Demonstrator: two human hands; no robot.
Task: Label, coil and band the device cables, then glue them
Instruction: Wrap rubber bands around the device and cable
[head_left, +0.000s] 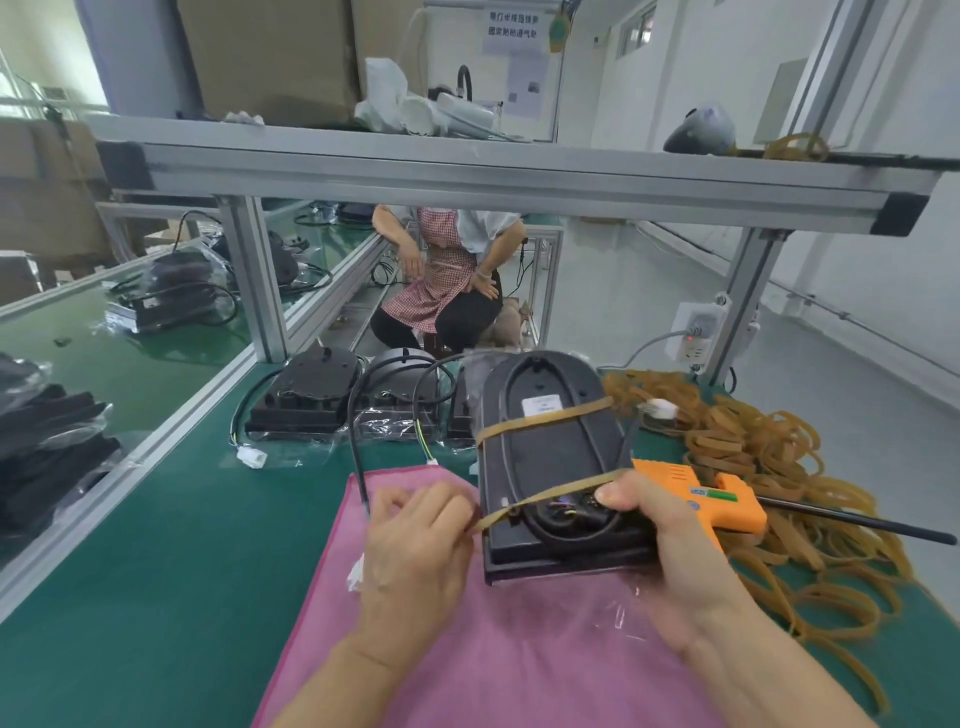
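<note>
Centre-right of frame: the device (545, 457), a dark flat unit w/ its back up, is held tilted over the pink cloth (493, 649). Right hand (670, 551) grips its lower right corner, thumb curled over the edge and pressing a rubber band (550, 496). Left hand (415, 540) pinches the other end of that band, stretching it across the lower part of the unit.

Done so far, by my read: a white label (540, 406) is already on the back, the cable (524, 384) lies looped round the rim, and a first band (540, 420) sits across the upper half. So labelling & coiling look finished, banding approx halfway.

Left to do: seat this 2nd band, then glue. The orange glue gun (711, 499) lies just behind the right hand, lower right, next to a big heap of spare bands (779, 457); can't tell if any glue has gone on yet.

Upper-middle, more units (311, 395) w/ loose cables wait in a row, unbanded as far as I can see.
</note>
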